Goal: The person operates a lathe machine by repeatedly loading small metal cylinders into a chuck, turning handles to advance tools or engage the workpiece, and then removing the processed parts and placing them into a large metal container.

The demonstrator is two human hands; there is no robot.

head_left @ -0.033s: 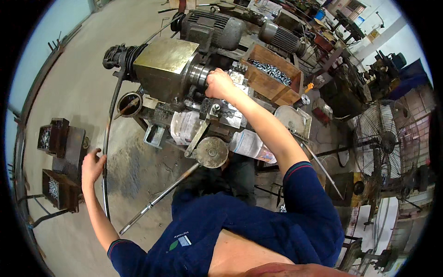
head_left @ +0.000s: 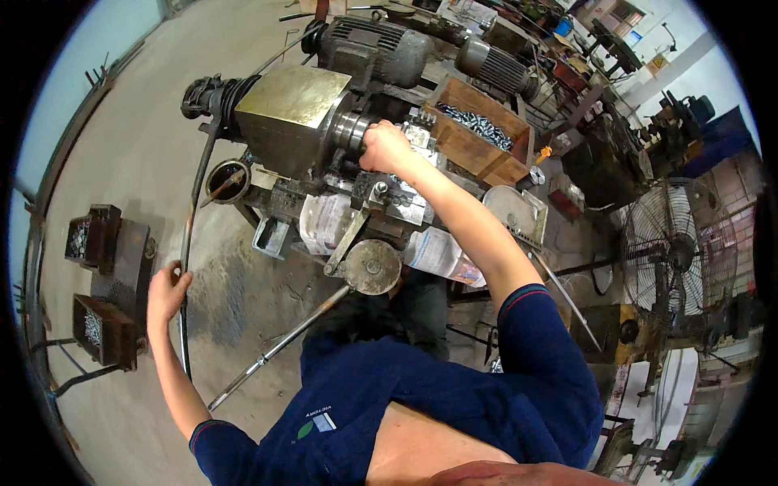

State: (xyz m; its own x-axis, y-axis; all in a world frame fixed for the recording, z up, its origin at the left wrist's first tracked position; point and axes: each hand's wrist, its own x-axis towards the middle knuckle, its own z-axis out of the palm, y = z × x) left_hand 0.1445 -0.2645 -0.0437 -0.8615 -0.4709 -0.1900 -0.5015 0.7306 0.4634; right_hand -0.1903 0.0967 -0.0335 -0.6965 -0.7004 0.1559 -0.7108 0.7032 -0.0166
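Note:
My right hand (head_left: 385, 148) is closed at the front of the round steel spindle nose (head_left: 350, 131) of a lathe-like machine. Whatever its fingers hold is hidden behind them. Behind the spindle sits the boxy headstock (head_left: 292, 101) with a brass-coloured top plate. My left hand (head_left: 166, 296) is out to the left, at a long dark upright rod (head_left: 188, 235). Its thumb lies across the rod and stands apart from the bent fingers. Below the spindle is a tool slide with a bolt (head_left: 379, 190). Nearer me, a round metal disc (head_left: 373, 267) joins a long lever (head_left: 279, 348).
A wooden box (head_left: 478, 130) of small shiny metal parts stands right of the spindle. Metal bins (head_left: 101, 328) with small parts stand at the left. Two electric motors, one large (head_left: 373, 53), sit behind. A caged fan (head_left: 679, 251) stands at the right.
My left hand has shifted slightly to the right, its thumb now farther across the rod. My right hand stays at the spindle.

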